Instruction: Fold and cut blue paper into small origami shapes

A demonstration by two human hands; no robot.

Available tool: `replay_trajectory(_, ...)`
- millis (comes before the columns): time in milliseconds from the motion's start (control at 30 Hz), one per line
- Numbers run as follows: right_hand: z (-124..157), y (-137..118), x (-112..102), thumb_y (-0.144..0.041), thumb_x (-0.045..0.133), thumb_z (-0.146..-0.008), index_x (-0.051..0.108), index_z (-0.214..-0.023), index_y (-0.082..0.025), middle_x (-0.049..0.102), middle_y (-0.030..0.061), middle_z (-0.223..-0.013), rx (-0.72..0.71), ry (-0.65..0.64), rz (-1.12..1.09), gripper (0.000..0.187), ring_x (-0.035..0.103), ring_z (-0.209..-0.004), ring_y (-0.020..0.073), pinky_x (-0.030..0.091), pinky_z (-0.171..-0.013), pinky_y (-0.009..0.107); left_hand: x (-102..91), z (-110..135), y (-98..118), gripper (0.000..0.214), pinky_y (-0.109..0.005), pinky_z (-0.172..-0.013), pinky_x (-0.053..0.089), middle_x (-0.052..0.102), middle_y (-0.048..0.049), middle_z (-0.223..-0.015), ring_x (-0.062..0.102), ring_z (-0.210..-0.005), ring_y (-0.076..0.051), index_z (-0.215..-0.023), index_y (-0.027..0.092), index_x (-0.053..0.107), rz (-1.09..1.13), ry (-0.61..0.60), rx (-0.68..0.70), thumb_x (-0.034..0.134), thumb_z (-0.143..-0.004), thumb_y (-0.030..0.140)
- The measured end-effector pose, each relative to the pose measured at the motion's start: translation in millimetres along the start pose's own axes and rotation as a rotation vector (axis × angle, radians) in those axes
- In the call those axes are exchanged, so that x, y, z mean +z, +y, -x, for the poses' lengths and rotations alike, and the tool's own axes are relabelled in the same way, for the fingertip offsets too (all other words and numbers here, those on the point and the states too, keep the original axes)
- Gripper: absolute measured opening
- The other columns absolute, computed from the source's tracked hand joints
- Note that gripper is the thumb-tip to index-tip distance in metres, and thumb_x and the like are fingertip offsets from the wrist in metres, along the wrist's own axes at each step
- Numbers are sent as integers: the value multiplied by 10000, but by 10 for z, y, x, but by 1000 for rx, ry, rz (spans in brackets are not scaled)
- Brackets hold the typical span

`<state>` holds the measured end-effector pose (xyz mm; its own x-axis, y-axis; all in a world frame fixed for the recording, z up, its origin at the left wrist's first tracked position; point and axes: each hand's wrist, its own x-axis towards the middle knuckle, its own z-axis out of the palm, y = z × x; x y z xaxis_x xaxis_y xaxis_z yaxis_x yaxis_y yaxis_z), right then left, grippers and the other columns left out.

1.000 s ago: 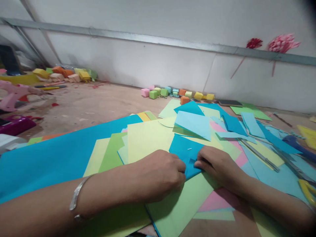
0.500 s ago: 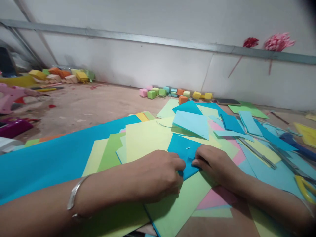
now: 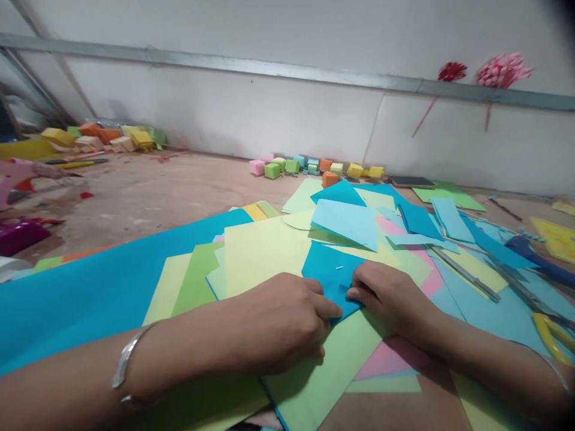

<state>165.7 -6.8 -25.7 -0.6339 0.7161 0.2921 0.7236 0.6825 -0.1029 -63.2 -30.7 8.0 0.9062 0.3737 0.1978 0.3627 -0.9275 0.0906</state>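
A blue paper (image 3: 330,266) lies on top of the sheet pile in front of me. My right hand (image 3: 386,296) pinches a small flap at its right side between thumb and curled index finger. On the paper's near-left edge, my left hand (image 3: 287,323) presses down with its index fingertip. The other left fingers are curled, and the left thumb is hidden. Both hands are close together. A tiny pale scrap (image 3: 339,267) rests on the blue paper. Under it lies a light green sheet (image 3: 327,371).
A large blue sheet (image 3: 90,287) spreads left. Scissors with yellow handles (image 3: 550,335) and metal tweezers (image 3: 469,275) lie right. Small paper boxes (image 3: 291,166) line the wall. A pink glue gun (image 3: 15,176) is at far left. Paper flowers (image 3: 503,70) hang on the rail.
My left index finger has straightened and slid right along the blue paper toward my right hand. The right hand keeps its pinch. The view has shifted slightly.
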Motion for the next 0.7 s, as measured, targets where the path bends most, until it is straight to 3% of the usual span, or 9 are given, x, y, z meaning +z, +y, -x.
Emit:
replay_trajectory(200, 13, -9, 2, -239, 601, -884, 530, -775, -190, 617, 2, -710, 28, -10, 22, 140, 503, -602, 138, 337, -529, 241, -76, -34, 9, 233, -301, -620, 400, 666, -27, -763, 555, -708, -170, -624, 175, 592, 82, -106, 17, 639, -851, 192)
replay_trajectory(433, -7, -24, -7, -246, 572, -900, 510, -719, -204, 601, -4, -683, 69, -43, -21, 195, 502, -595, 140, 330, -539, 249, -70, -42, -66, 141, -254, -693, 447, 715, -8, -873, 599, -800, -152, -712, 186, 621, 279, -70, -78, 635, -851, 167)
replay_trajectory(533, -10, -32, -15, -236, 569, -896, 512, -716, -207, 597, -4, -680, 75, -51, -31, 191, 505, -606, 145, 329, -544, 253, -46, -43, -79, 28, -260, -657, 448, 695, -20, -871, 603, -818, -169, -873, 191, 638, 252, -72, -118, 640, -846, 199)
replay_trajectory(600, -10, -33, -20, -230, 561, -899, 512, -713, -207, 594, -4, -681, 82, -62, -37, 193, 507, -611, 146, 328, -544, 254, -27, -41, -75, 134, -270, -663, 450, 688, -29, -921, 603, -848, -177, -998, 199, 634, 212, -72, -88, 608, -866, 204)
replay_trajectory(700, -10, -26, -19, -229, 570, -889, 502, -700, -206, 591, -1, -678, 81, -66, -37, 201, 498, -612, 148, 321, -539, 253, 2, -36, -65, 175, -279, -697, 448, 680, -41, -1026, 596, -841, -170, -1040, 214, 638, 153, -50, 2, 537, -903, 172)
